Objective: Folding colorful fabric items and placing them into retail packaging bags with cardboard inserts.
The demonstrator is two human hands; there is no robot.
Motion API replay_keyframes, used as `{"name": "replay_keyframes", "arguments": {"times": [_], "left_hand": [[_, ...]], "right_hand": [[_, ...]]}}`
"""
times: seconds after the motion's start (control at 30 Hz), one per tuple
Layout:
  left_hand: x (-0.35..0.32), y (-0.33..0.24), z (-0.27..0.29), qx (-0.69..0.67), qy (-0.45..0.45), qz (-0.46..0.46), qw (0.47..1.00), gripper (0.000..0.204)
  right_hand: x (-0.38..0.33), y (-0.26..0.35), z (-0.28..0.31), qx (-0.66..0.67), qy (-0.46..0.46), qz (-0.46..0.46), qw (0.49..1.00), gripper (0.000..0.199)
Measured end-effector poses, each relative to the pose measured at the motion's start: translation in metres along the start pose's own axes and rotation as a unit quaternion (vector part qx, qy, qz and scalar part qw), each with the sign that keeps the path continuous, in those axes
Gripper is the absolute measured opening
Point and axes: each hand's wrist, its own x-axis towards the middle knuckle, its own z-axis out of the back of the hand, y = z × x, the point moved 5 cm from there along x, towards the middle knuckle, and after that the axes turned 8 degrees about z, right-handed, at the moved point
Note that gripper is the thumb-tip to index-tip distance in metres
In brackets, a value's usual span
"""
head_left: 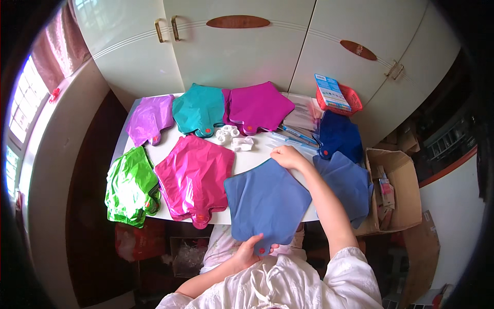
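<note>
A flat blue star-shaped foil balloon point(267, 198) lies partly on the table and hangs over its front edge toward my lap. Down by my lap, my left hand point(248, 253) is closed round its tail, thumb on top beside a small red spot. My right hand point(289, 156) pinches the star's far tip, fingers curled over it. To the right lies another blue foil balloon point(343, 185), with a dark blue one point(339, 136) behind it. A pink foil balloon point(195, 175) rests left of the star I hold.
Green point(131, 185), lilac point(150, 118), teal point(199, 109) and magenta point(261, 105) star balloons lie around the white table point(247, 164). White ribbon rolls point(226, 134) sit mid-table. A red basket point(352, 98) stands back right; an open cardboard box point(406, 180) stands at the right.
</note>
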Motion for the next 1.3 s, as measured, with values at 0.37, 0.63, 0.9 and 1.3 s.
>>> {"name": "replay_keyframes", "arguments": {"times": [0.37, 0.63, 0.9, 1.3], "left_hand": [[-0.001, 0.004, -0.016, 0.005, -0.020, 0.038, 0.999, 0.036], [0.013, -0.008, -0.007, 0.017, -0.007, 0.008, 1.000, 0.044], [0.010, -0.010, -0.015, -0.004, -0.014, 0.031, 0.999, 0.033], [0.007, -0.019, -0.024, 0.079, -0.047, 0.032, 0.995, 0.042]], "right_hand": [[0.005, 0.009, -0.002, -0.052, -0.010, -0.001, 0.999, 0.027], [0.003, 0.017, 0.001, -0.065, 0.042, 0.006, 0.997, 0.042], [-0.021, -0.005, 0.006, 0.080, -0.025, -0.039, 0.996, 0.049], [-0.073, -0.009, 0.004, 0.012, 0.077, -0.038, 0.996, 0.048]]}}
